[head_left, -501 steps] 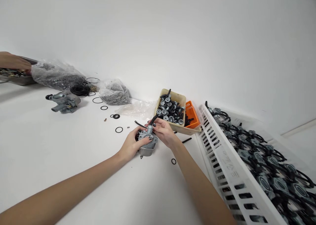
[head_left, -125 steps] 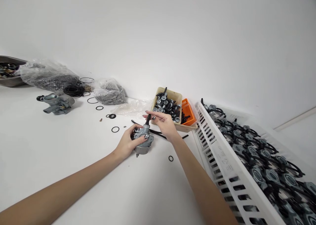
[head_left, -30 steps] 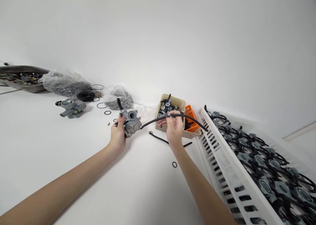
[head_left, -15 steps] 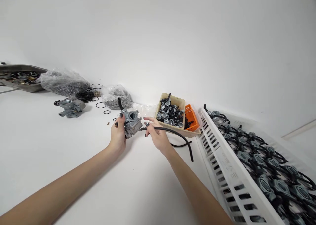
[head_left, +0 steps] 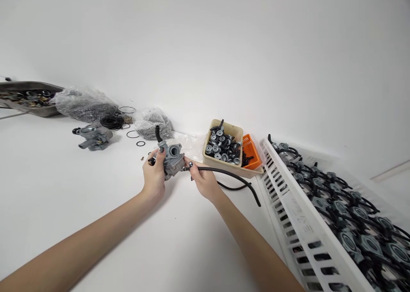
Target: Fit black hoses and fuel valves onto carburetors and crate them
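Observation:
A grey metal carburetor [head_left: 173,159] is gripped in my left hand [head_left: 154,174], the thumb lying over its near side. A short black elbow tube [head_left: 158,132] sticks up from its top. My right hand [head_left: 204,180] pinches a thin black rubber hose [head_left: 224,171] close to where it meets the carburetor's lower right side. The hose's far end curves off to the right, above the table. Behind it another dark hose [head_left: 235,188] runs partly hidden. The fingers of my right hand are partly covered by the thumb.
At the right stands a white crate [head_left: 301,211] of carburetors. A cream bin [head_left: 208,159] of small round parts and an orange basket [head_left: 253,151] sit behind my right hand. On the left are another carburetor [head_left: 92,137], bubble-wrapped bundles [head_left: 86,104], rubber rings [head_left: 140,143] and a metal tray [head_left: 48,111].
My right hand's fingers, spread apart before, have closed on the hose beside the carburetor. The hose's free end has swung slightly right. The view has shifted a little.

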The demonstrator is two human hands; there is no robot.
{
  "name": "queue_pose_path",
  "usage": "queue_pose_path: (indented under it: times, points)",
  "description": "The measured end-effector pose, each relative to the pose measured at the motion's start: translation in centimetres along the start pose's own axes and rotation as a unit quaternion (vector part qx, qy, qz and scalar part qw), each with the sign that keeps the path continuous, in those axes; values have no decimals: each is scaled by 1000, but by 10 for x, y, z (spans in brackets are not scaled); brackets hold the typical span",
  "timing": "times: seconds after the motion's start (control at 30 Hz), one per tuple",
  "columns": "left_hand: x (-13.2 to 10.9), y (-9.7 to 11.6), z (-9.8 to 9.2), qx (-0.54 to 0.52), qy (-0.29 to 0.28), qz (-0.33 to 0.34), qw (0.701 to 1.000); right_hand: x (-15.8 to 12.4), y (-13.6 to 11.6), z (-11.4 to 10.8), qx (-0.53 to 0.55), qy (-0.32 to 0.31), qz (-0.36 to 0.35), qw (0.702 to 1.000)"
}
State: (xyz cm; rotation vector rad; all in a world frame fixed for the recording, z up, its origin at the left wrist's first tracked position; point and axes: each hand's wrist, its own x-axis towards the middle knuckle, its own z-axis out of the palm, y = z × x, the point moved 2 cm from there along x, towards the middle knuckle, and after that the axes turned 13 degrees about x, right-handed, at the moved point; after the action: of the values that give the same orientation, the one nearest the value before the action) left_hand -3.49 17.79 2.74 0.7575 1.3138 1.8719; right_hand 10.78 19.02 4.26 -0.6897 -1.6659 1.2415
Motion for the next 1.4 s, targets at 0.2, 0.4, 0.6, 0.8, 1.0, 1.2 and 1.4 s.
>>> queue_pose_path:
  times: [0.2, 0.4, 0.6, 0.8, 1.0, 1.2, 1.4]
  points:
    - [-2, 1, 1, 3, 6, -14, 1000, -3, -2, -4, -61, -15, -2, 998]
    - [-1, 1, 0, 6, 15, -7, 1000, -5, -12, 0, -89, -32, -88, 992]
    - [-4, 4, 0, 23, 34, -13, 999, -4, -8, 1, -92, -12, -65, 994]
    - [-4, 5, 0, 25, 35, -19, 999, -6, 0, 4, -86, -8, -56, 995]
    - [-3, 5, -1, 23, 46, -30, 998, -9, 8, 11, -80, -15, -84, 993]
    - [-8, 12, 2, 43, 37, -16, 998, -5, 13, 8, -73, 36, -46, 996]
    - [-6, 10, 0, 32, 43, -15, 998, -12, 8, 19, -90, 4, -139, 986]
